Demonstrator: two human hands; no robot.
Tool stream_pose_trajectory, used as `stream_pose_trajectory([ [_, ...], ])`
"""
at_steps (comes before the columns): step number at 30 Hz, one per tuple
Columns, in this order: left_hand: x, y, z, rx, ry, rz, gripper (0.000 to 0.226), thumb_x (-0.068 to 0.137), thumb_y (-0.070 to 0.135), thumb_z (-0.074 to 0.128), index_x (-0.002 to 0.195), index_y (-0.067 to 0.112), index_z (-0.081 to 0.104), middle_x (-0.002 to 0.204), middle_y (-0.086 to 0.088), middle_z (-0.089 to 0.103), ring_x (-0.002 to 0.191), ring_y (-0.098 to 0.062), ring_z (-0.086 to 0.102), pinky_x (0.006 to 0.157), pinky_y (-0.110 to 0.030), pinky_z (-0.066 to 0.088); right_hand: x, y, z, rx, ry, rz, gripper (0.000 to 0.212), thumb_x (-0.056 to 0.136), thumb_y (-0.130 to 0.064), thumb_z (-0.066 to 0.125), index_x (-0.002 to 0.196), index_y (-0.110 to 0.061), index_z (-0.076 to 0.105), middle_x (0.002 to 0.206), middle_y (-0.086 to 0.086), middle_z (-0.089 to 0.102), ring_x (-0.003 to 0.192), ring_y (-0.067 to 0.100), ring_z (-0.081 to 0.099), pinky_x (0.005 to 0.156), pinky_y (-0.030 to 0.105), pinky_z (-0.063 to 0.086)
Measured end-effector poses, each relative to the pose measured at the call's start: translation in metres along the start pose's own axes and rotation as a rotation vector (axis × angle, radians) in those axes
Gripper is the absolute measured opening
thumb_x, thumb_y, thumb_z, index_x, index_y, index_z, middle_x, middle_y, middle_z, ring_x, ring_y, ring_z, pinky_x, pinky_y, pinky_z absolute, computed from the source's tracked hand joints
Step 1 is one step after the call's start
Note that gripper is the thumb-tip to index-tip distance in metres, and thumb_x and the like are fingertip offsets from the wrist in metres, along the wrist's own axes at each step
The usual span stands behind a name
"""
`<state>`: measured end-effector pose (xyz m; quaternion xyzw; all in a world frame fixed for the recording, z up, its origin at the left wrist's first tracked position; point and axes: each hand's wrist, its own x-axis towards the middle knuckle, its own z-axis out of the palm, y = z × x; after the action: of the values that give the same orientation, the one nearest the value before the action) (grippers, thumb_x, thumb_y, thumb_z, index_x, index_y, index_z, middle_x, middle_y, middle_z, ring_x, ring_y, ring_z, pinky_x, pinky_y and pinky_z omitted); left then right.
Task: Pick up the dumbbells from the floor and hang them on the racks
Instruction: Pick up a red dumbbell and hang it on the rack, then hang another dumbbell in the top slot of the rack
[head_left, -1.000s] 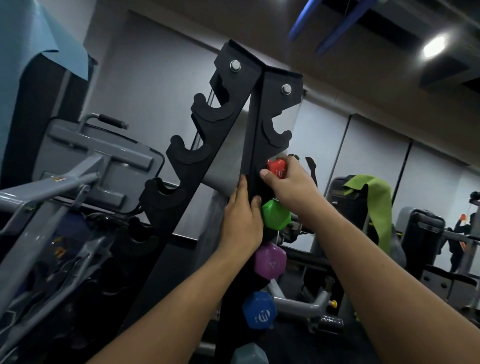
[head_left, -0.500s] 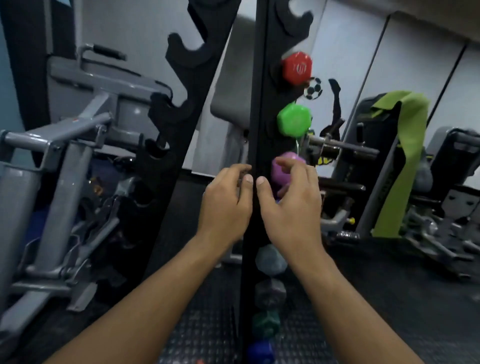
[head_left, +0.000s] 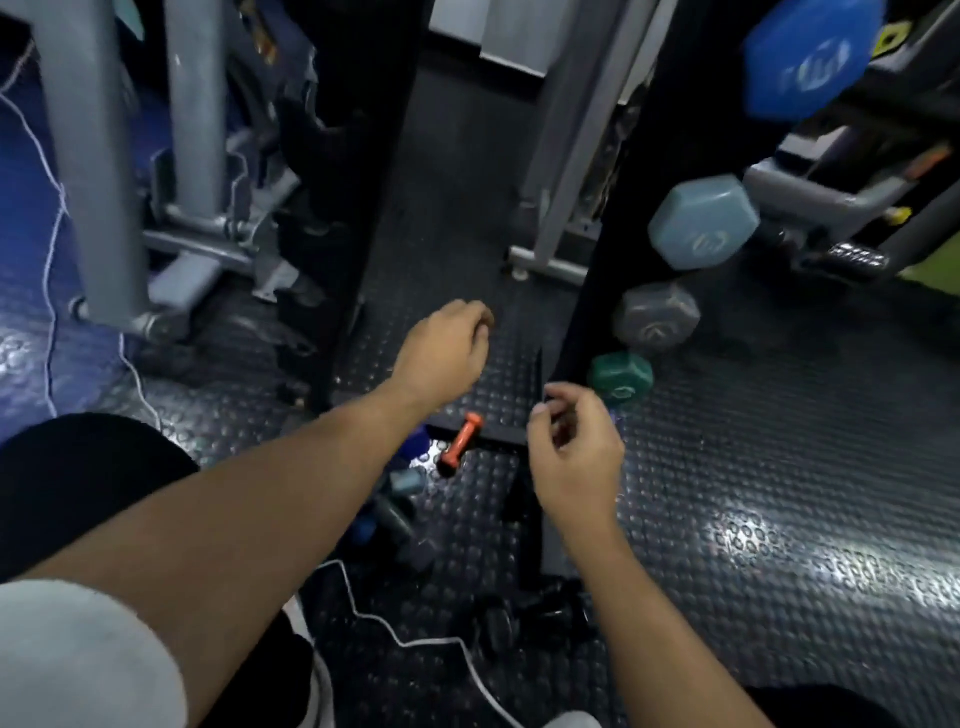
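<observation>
An orange dumbbell (head_left: 459, 445) lies on the studded black floor at the foot of the black rack (head_left: 613, 249). Several grey and blue dumbbells (head_left: 400, 506) lie beside it to the left, and black dumbbells (head_left: 530, 621) lie nearer me. On the rack hang a blue (head_left: 810, 57), a pale teal (head_left: 701, 221), a grey (head_left: 655, 317) and a green dumbbell (head_left: 621, 378). My left hand (head_left: 447, 353) hovers above the floor with loosely curled fingers, holding nothing. My right hand (head_left: 574, 460) is just right of the orange dumbbell, fingers curled and empty.
A grey machine frame (head_left: 104, 171) stands at the left, and the rack's other black upright (head_left: 353, 208) rises beside it. A white cord (head_left: 415, 642) trails over the floor near my feet. More gym equipment (head_left: 852, 208) sits at the right.
Both hands left the rack upright and dropped toward the floor. My view swung down from the upper rack pegs to the rack's foot and the dumbbells on the floor.
</observation>
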<state>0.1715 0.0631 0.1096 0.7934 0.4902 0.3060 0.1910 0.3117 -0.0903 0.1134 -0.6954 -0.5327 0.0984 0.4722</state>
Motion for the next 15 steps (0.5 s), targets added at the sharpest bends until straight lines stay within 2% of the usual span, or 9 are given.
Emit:
stream_pose_trajectory([
  [4,-0.014,-0.036,0.055,0.068,-0.208,-0.046,0.025,0.106,0.029,0.05,0.123,0.016,0.062,0.117,-0.006,0.065,0.1,-0.032,0.067,0.088,-0.05,0.058,-0.027,0.056,0.04,-0.071,-0.173,0.177,0.015,0.101,-0.019,0.068,0.114,-0.028,0.066,0.099,-0.008,0.065,0.087,0.004,0.062,0.077,0.023,0.052],
  [8,-0.013,-0.062,0.115,0.116,-0.409,-0.093,0.034,0.109,0.028,0.048,0.139,0.014,0.055,0.132,-0.008,0.06,0.114,-0.032,0.064,0.095,-0.049,0.056,-0.038,0.11,0.075,-0.119,-0.301,0.26,0.02,0.102,-0.018,0.067,0.122,-0.022,0.068,0.111,-0.01,0.066,0.097,-0.005,0.061,0.084,0.01,0.049],
  [11,-0.008,-0.078,0.153,0.175,-0.469,-0.125,0.035,0.108,0.02,0.049,0.142,0.011,0.051,0.134,-0.013,0.058,0.117,-0.036,0.063,0.092,-0.047,0.055,-0.042,0.146,0.1,-0.131,-0.359,0.335,0.022,0.102,-0.022,0.067,0.123,-0.021,0.068,0.11,-0.009,0.065,0.096,0.003,0.063,0.089,0.026,0.056],
  [12,-0.007,-0.084,0.165,0.196,-0.474,-0.131,0.035,0.107,0.017,0.051,0.141,0.011,0.051,0.132,-0.015,0.058,0.115,-0.037,0.063,0.088,-0.047,0.055,-0.042,0.158,0.109,-0.135,-0.377,0.354,0.022,0.102,-0.021,0.067,0.124,-0.02,0.068,0.109,-0.009,0.064,0.094,0.002,0.063,0.088,0.026,0.056],
  [15,-0.001,-0.101,0.196,0.244,-0.467,-0.126,0.039,0.098,0.011,0.058,0.137,0.012,0.05,0.122,-0.015,0.058,0.106,-0.036,0.066,0.08,-0.05,0.06,-0.04,0.186,0.131,-0.121,-0.394,0.39,0.021,0.103,-0.021,0.067,0.124,-0.021,0.068,0.111,-0.008,0.065,0.094,-0.005,0.061,0.079,0.008,0.048],
])
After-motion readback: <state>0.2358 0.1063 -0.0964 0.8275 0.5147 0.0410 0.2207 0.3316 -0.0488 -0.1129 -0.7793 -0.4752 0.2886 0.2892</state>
